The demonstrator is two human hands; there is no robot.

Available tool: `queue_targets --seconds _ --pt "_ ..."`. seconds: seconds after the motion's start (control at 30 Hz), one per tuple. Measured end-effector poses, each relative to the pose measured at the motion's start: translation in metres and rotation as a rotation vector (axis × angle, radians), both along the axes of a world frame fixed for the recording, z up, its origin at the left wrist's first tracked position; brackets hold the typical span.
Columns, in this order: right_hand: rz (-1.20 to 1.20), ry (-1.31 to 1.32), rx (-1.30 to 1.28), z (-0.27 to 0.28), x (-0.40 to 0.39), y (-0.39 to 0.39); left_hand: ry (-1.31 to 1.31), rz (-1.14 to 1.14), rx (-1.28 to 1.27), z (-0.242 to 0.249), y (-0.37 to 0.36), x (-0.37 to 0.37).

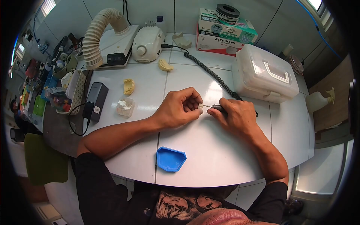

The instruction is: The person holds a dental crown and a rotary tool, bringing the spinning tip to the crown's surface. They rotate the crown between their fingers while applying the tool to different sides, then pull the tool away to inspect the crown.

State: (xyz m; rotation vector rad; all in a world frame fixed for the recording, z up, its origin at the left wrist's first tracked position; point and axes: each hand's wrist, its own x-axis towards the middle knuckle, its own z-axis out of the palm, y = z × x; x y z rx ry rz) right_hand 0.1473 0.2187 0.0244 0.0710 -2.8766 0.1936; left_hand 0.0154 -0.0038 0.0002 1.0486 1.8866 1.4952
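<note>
Over the middle of the white table, my left hand (179, 108) pinches a small cream-coloured, tooth-like piece (201, 106) between thumb and fingers. My right hand (240, 117) is wrapped round a dark rotary handpiece (218, 108), its thin bit pointing left, right at the small piece. A coiled black cord (210, 73) runs from the handpiece side to a white control unit (147, 45) with a round knob. Left of my left hand lie a small clear box (125, 107) and a yellowish dental cast (128, 86). Another cast piece (165, 65) rests farther back.
A blue mould tray (171, 159) sits near the front edge. Dust extractor with ribbed hose (93, 39) stands back left, beside a black power box (96, 101). Mask boxes (221, 32) and a translucent carry case (265, 73) occupy the back right. A spray bottle (318, 100) is far right.
</note>
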Motion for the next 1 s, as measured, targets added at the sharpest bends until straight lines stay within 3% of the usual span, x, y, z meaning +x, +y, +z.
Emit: queue_targets --seconds 1.0 --pt "-0.009 -0.061 0.009 0.0020 -0.0022 -0.0005 -0.013 -0.007 -0.002 0.0005 0.0009 -0.0002"
